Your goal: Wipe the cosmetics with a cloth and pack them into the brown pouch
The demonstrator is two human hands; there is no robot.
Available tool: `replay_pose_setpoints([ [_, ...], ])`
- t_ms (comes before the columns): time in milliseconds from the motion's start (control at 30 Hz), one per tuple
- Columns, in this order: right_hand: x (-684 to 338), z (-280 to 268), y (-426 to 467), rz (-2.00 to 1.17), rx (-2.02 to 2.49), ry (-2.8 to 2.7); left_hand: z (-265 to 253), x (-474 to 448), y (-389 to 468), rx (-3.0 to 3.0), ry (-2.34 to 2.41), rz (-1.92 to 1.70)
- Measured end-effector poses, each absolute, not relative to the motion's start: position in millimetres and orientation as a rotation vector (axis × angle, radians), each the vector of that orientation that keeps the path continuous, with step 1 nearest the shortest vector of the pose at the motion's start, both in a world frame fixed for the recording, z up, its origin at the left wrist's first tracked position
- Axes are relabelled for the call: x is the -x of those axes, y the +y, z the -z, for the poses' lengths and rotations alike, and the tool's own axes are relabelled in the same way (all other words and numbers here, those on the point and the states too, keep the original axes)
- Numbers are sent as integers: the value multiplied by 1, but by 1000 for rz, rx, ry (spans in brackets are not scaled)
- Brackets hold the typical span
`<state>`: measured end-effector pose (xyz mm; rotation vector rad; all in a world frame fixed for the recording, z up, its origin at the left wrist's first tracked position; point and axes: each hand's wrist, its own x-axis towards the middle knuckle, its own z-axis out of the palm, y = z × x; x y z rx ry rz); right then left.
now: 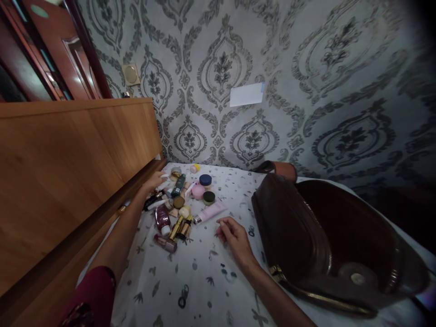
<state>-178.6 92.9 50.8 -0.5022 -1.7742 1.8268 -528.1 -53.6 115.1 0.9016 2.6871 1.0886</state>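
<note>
Left of the brown bag (pixel 289 222), the pink tube (pixel 211 211) lies aslant, crimped end toward it, just beyond the nearer right hand (pixel 237 240), grip drawn together; the left hand's (pixel 154 181) grip cannot be determined.

A wine-red sleeve (pixel 97 288) with a darker patterned patch (pixel 79 315) covers the visible upper part of the left arm, while both slender forearms (pixel 124 234) and hands (pixel 235 238) are bare.
</note>
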Motion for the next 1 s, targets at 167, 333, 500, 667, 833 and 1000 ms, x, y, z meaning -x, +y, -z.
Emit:
replay_pose_setpoints([
  [167,178,-53,93,-1832,517,-1773,-127,544,-47,-859,2900,-1023],
  [333,178,-54,93,-1842,516,-1776,-134,551,-27,-956,2979,-861],
  [500,177,-54,92,-1847,516,-1774,-127,555,4,-1031,2928,-698],
  [667,177,-53,92,-1839,528,-1785,-119,557,22,-983,2868,-623],
  [833,177,-50,93,-1800,525,-1833,-108,553,25,-695,2934,-660],
  [1000,177,-50,92,-1791,524,-1831,-103,538,13,-495,2978,-870],
])
